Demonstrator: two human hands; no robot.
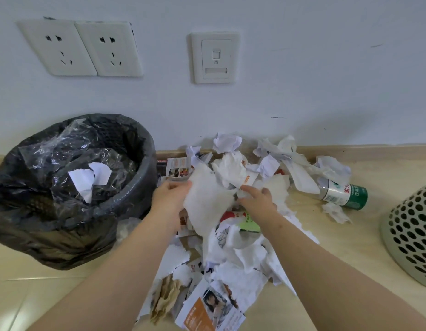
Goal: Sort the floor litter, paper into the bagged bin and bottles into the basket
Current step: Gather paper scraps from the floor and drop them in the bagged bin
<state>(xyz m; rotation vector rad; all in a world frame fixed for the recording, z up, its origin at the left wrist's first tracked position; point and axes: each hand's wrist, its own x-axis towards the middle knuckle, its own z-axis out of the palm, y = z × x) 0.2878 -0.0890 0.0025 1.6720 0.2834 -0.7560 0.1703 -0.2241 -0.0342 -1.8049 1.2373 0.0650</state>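
The left hand (170,199) pinches the upper left edge of a white paper sheet (207,204). The right hand (258,201) curls its fingers onto the sheet's right edge, so both hands grasp the one piece and neither is free. The sheet is lifted off the litter pile (243,259), and its long axis runs from the pinch down toward the person.

The bagged bin (148,163) stands to the left of the grip, just beside the left hand, with its mouth open and some white paper already inside. The left hand is clearly the nearer one, so the sheet probably has to travel leftward over the rim.

To the right, past the right hand, a green-labelled plastic bottle (343,194) lies on its side. Farther right still stands the perforated basket (412,235).
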